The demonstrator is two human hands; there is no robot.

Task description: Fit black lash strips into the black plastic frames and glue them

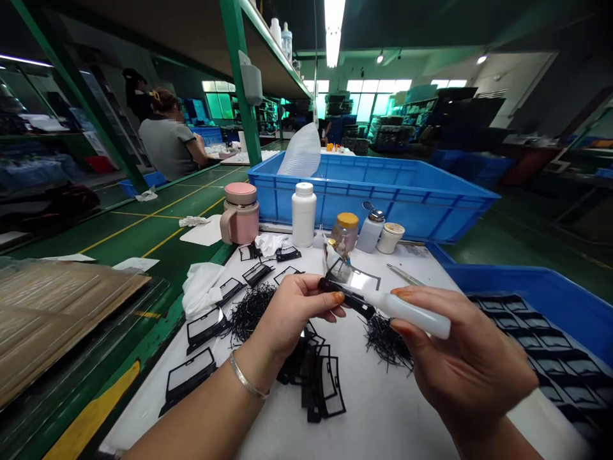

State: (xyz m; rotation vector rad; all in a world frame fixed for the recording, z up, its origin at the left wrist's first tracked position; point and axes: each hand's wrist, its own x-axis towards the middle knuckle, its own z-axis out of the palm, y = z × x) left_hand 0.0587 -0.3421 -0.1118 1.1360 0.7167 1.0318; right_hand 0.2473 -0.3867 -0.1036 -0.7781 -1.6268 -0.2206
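Observation:
My left hand (294, 306) pinches a black plastic frame piece (358, 305) with a clear window, held above the white tabletop. In my right hand (472, 358) is a white squeeze bottle (419, 314), tilted so that its narrow nozzle lies against the black piece. Whether liquid comes out is too small to tell. Under my left hand lies a heap of thin black strips (251, 312), and a second heap of black strips (383, 338) is below the bottle. Several more black frames (328, 383) lie overlapped in front of me, and a single black frame (189, 377) rests at the left.
A pink mug (243, 217), white bottle (303, 217), yellow-lidded jar (347, 231) and pump bottle (371, 231) stand before a large blue crate (383, 185). Tweezers (405, 275) lie at the right. A blue bin (550, 281) holds rows of frames. Another person (167, 144) sits far left.

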